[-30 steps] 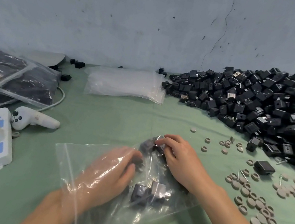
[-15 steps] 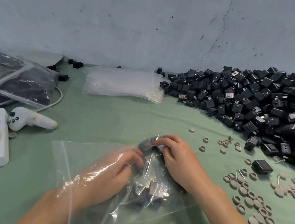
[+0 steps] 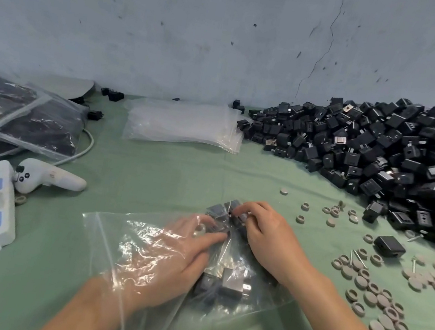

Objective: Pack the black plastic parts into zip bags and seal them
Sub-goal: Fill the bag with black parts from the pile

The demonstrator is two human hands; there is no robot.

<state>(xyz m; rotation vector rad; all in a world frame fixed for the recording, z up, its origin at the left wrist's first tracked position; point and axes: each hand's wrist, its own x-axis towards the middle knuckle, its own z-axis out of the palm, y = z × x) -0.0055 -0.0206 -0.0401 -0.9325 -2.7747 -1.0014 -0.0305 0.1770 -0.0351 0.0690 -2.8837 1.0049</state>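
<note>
Black plastic parts [image 3: 224, 214] lie touching the nearly straight fingertips of the left hand [image 3: 174, 261] inside the zip bag [image 3: 117, 237], while the right hand [image 3: 270, 237] pinches them through the film.

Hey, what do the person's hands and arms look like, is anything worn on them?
Both forearms are bare, with no sleeves in view. The left hand and right hand wear no gloves, and no watch, ring or bracelet shows. The left hand is seen through the crinkled film of a clear zip bag.
</note>
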